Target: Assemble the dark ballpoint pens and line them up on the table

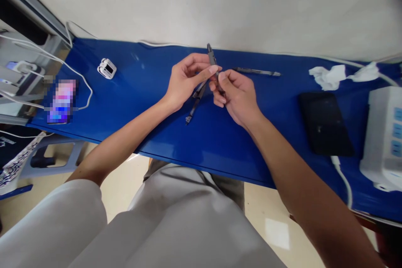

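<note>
Beneath both grips spreads the blue tabletop (132,92). The left grip (182,81) and right grip (240,92) meet above it, near each other. Between them, tilted, is the dark pen (211,53), pinched by thumb and fingers of both. A clear pen (259,72) lies just beyond the right grip; a partly hidden pen (194,111) lies nearer the body, beside the left. Good handling likely means steadying the barrel with one grip, working the other along its line, without bending.
</note>
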Action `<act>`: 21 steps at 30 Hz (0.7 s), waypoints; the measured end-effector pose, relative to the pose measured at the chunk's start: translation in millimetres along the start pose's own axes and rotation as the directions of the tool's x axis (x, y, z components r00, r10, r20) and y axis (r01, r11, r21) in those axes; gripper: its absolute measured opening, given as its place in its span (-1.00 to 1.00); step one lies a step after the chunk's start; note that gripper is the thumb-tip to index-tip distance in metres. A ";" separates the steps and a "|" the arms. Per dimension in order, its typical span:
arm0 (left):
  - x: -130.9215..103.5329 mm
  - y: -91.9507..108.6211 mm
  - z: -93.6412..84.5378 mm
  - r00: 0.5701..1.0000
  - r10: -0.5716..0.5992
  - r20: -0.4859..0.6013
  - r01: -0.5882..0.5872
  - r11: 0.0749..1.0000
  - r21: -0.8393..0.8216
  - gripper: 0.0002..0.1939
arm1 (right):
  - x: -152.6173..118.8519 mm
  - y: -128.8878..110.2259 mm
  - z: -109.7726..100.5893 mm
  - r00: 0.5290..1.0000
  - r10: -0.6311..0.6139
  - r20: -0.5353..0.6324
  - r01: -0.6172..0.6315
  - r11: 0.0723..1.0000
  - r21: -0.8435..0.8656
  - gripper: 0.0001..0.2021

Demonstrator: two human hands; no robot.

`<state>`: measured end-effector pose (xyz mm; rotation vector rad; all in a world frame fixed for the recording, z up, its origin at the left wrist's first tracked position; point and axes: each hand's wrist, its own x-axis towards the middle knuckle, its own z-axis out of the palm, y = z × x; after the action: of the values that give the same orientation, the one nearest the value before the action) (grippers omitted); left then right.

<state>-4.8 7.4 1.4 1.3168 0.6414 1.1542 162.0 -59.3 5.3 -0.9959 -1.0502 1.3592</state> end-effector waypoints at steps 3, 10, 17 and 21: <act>1.7 -1.7 -0.9 1.000 0.015 -0.014 -0.015 1.000 0.021 -0.51 | 0.4 0.1 0.9 1.000 -0.015 -0.006 0.015 1.000 -0.012 -0.43; 2.9 -2.9 -2.2 0.999 0.043 -0.005 -0.043 0.998 0.051 -0.57 | -0.5 0.5 2.9 1.000 0.000 -0.005 0.000 0.999 -0.044 -0.48; 3.3 -6.8 -3.2 0.998 0.061 -0.013 -0.060 0.997 0.044 -0.59 | -3.5 -0.6 5.5 0.999 -0.033 -0.013 0.032 0.997 -0.070 -0.45; 0.4 -6.1 -1.0 0.997 0.071 0.008 -0.071 0.996 0.060 -0.55 | -3.0 0.8 4.6 1.000 -0.015 -0.022 0.013 0.997 -0.076 -0.43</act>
<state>-3.8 9.0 -4.5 1.4037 0.6336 1.1957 157.5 -62.6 5.7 -1.0552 -1.0964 1.3023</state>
